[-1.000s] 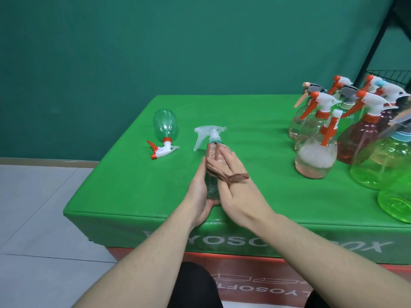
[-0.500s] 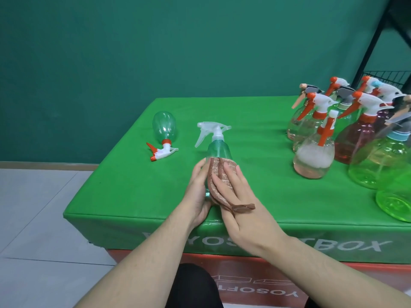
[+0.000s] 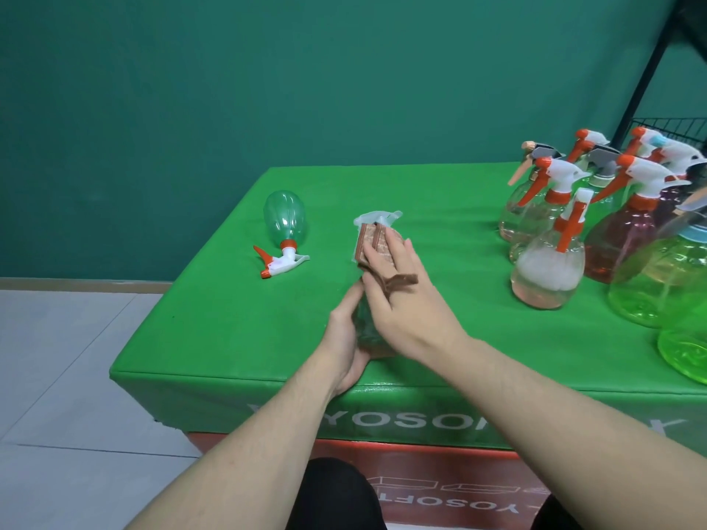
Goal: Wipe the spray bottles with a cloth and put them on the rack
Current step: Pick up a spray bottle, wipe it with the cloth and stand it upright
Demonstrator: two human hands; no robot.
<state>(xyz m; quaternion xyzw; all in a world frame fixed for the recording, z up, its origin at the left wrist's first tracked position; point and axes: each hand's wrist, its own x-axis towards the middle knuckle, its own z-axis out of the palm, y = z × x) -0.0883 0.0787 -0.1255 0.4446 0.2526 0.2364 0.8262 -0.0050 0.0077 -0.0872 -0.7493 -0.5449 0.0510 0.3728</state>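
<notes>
Left hand (image 3: 346, 344): curled round the lower body of the clear spray bottle (image 3: 368, 323), holding it just above the green surface (image 3: 237, 327) near its front edge.
Right hand (image 3: 401, 304): fingers fairly straight, pressing the brown cloth (image 3: 377, 244) flat against the bottle's upper part; a loose strap of the cloth trails over its knuckles.
Bottle head: the pale trigger top (image 3: 377, 218) pokes out just beyond the right fingertips, tilted away from the person.
Other bottles: one green bottle (image 3: 285, 223) lies on its side ahead and to the left of the left hand; a crowded group of standing bottles (image 3: 551, 269) sits well off to the right of the right hand.
Rack: a black wire rack (image 3: 665, 126) shows beyond that group, at the far right.
Risk, slip: the cloth is held only by flat finger pressure, so a hard stroke over the trigger could likely pull it loose.
Risk, grip: a smooth plastic body held low may twist or tip under sideways rubbing.
Risk, carrying: reaching to the rack passes over the packed bottles, where an elbow or the dangling strap could topple one.
</notes>
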